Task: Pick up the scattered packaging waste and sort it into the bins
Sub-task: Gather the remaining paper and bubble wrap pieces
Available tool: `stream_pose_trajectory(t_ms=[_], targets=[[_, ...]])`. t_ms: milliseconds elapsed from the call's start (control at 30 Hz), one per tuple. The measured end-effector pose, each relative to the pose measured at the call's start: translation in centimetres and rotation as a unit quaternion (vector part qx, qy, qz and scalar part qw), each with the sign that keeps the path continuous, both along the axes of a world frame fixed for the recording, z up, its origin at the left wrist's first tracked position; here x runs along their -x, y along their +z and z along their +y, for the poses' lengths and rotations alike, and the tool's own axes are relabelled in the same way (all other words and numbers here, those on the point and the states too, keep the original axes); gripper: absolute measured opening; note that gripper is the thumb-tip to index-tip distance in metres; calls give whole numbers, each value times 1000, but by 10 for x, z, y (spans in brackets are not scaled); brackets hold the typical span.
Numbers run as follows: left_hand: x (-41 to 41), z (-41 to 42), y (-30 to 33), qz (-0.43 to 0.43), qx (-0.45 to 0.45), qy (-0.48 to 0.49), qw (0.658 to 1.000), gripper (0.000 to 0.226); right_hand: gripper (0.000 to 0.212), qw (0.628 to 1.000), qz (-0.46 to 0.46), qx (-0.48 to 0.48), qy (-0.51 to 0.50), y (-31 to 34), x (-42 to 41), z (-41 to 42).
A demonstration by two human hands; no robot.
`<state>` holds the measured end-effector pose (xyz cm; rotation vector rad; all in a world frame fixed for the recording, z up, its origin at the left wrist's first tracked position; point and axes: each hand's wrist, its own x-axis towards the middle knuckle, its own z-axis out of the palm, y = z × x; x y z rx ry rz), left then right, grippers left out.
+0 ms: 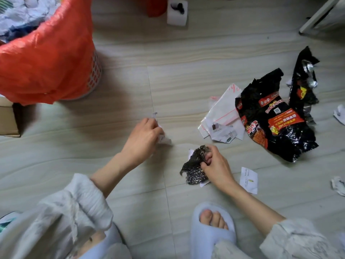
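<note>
We see the left hand (142, 134) low over the tiled floor (119, 53), fingers curled around a crumpled white paper scrap (164, 139) that juts out to its right. The right hand (214, 163), near centre, pinches a crumpled dark wrapper (194, 169) between thumb and bent fingers; the wrapper touches the floor to the hand's left. At far left stands a bin lined with an orange bag (48, 58), white and blue paper waste (20, 14) inside it. To the right lie a clear zip bag (222, 113), a large black noodle packet (274, 120) overlapping the zip bag's right edge, and a second black wrapper (304, 77) farther right. A white paper slip (249, 179) lies just right of the right wrist. A pale blue slipper (209, 234) occupies the near centre, and a cardboard box (8, 120) shows at the left edge.
</note>
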<state>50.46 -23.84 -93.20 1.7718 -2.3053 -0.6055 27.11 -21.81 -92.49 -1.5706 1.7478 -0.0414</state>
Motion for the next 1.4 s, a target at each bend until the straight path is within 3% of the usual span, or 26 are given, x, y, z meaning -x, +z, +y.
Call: stream_pose_trajectory(t_ms=[100,300,400,533,667,833,1000,1167,1200,1333,1400], targets=[[5,-2,-6,-31,-26,-22,999,13,17,1000,19,7,14,0,8,-5],[2,6,-9,-34,-45,-73,996,21,19,999,-1,40,22,1,10,-7],[-2,4,-5,30,-86,-5,996,24,19,998,2,43,34,1,15,-6],[-12,7,16,139,-130,195,962,28,19,996,25,62,-51,7,41,-8],[-19,26,18,120,-167,189,960,17,35,980,108,22,-167,8,84,-7],[-14,42,12,154,-175,218,948,8,41,965,163,-51,-198,-2,96,10],[-28,46,14,241,-190,335,891,7,37,975,161,-7,-156,-8,70,24],[-38,49,12,395,-226,451,768,11,40,978,155,5,-137,-10,60,24],[-38,49,11,406,-228,459,756,10,40,979,152,6,-134,-10,61,23],[-38,51,6,387,-230,461,765,13,37,981,127,-4,-149,-7,66,19],[-37,53,5,350,-216,433,802,15,35,978,118,-15,-169,-5,74,15]])
